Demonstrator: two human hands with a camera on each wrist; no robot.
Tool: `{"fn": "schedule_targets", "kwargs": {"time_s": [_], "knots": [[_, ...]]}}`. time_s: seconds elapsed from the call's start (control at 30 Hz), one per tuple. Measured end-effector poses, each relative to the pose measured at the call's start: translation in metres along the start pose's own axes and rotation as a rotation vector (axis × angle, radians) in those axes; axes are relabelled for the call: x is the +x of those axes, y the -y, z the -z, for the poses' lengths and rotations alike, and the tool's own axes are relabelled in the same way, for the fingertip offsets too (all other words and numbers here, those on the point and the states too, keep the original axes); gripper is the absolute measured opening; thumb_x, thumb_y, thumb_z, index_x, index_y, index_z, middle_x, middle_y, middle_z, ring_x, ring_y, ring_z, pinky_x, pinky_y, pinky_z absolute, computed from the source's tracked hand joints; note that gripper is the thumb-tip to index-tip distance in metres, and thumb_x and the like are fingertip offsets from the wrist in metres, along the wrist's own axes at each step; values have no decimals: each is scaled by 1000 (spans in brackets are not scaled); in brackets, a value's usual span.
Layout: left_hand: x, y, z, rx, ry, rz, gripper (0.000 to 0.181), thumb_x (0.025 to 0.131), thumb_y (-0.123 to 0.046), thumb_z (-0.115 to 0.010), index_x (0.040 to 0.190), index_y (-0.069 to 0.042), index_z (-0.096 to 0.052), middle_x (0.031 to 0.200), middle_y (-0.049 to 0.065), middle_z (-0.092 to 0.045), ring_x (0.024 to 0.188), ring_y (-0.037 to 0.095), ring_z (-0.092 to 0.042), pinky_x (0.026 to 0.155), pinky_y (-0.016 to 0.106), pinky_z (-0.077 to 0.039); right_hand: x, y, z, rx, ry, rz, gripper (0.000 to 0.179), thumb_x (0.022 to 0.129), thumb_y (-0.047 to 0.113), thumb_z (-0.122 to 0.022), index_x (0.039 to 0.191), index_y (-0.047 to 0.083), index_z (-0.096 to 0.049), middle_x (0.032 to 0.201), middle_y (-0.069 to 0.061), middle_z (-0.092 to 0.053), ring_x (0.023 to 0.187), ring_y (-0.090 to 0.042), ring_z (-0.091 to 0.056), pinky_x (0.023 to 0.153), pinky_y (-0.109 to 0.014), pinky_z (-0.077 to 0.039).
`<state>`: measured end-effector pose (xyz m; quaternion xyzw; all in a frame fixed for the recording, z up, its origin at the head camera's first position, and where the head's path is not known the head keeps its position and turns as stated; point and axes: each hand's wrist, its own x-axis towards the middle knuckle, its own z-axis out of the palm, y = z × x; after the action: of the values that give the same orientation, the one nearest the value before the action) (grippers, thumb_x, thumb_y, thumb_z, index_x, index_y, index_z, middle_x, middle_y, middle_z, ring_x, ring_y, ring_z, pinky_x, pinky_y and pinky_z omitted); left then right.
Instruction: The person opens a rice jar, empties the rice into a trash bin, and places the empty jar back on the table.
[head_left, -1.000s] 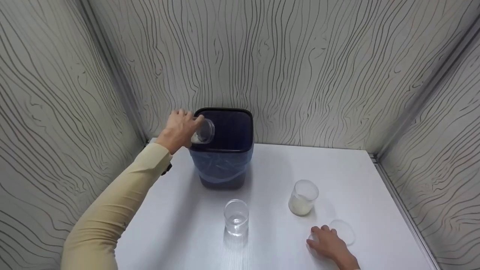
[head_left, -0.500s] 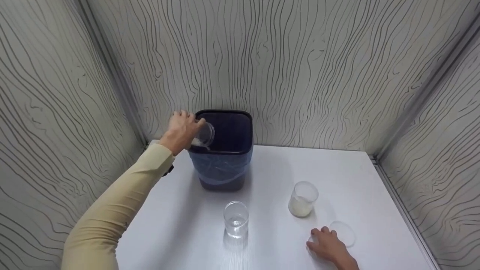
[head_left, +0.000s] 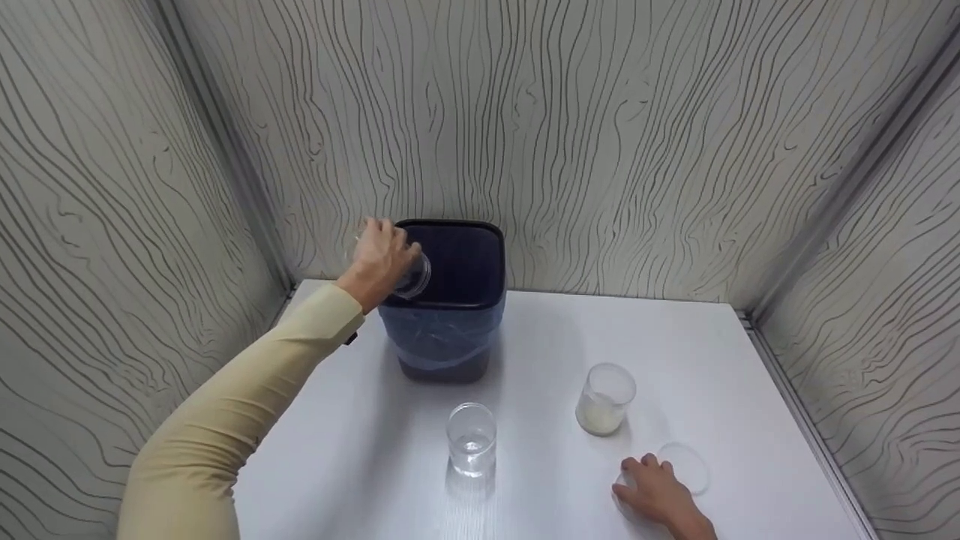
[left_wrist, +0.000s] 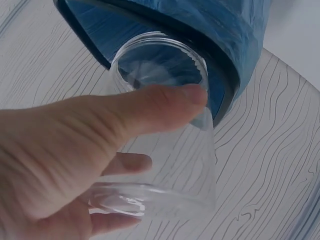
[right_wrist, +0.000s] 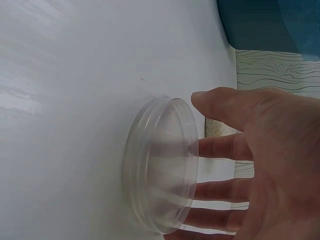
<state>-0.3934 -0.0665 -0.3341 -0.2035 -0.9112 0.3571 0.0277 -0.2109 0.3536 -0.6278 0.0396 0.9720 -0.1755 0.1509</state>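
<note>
My left hand (head_left: pixel 381 256) grips a clear plastic jar (left_wrist: pixel 187 160) with a threaded rim. The jar is tipped, its mouth over the left side of a dark blue bin (head_left: pixel 444 341); its walls look bare inside. In the left wrist view the thumb lies along the near side and other fingers show behind the clear wall. My right hand (head_left: pixel 658 491) rests low over the table at a clear round lid (right_wrist: pixel 162 165). Its fingers reach behind the lid's rim, the thumb held apart from it. Just right of this hand lies another clear lid (head_left: pixel 696 474).
A blue plastic liner (left_wrist: pixel 235 22) wraps the bin's outside. On the white table (head_left: pixel 540 375), a clear jar (head_left: pixel 472 442) stands at centre and a second one with pale contents (head_left: pixel 600 415) stands right of it. Wood-grain patterned walls (head_left: pixel 585 150) enclose the back and sides.
My left hand has shifted slightly right and tipped the jar further down into the bin. Pale contents seen in it earlier no longer show. The right hand has stayed put.
</note>
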Motion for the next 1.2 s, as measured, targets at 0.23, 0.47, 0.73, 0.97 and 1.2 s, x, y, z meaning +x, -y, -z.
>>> {"fn": "schedule_targets", "kwargs": {"time_s": [0.23,0.47,0.73,0.97,1.2], "knots": [[3,-5,-3,22,27,-29,54,95,-24,-61,146,-19,-44,144,18,-50,131,44,-45,110,56,-36,1,-1,0,-6,0,-4,47,86,41,-69,119,8,-64,110,-14,-57,95,-30,-50,77,-55,-50],[7,-4,4,103,24,-54,65,86,-34,-71,144,-19,-46,142,15,-52,132,41,-45,110,56,-36,1,0,1,-1,8,-19,48,86,43,-68,119,9,-64,110,-15,-57,96,-31,-49,76,-55,-50],[11,-12,7,133,37,-78,60,82,-29,-74,137,-17,-53,137,14,-57,128,39,-48,108,57,-37,4,0,0,-2,23,-34,48,87,42,-67,121,8,-62,112,-15,-57,96,-30,-48,77,-54,-50],[14,-10,8,87,28,-58,64,81,-30,-75,140,-18,-51,139,14,-55,131,38,-46,111,55,-35,5,1,-1,-6,31,-40,50,87,43,-67,122,8,-62,113,-15,-56,97,-30,-48,78,-54,-50],[8,-9,10,33,30,-29,61,84,-29,-72,140,-15,-50,141,17,-53,132,41,-44,112,56,-33,4,0,-2,-2,21,-37,48,87,42,-67,121,9,-63,112,-15,-56,97,-30,-48,77,-54,-50]]}}
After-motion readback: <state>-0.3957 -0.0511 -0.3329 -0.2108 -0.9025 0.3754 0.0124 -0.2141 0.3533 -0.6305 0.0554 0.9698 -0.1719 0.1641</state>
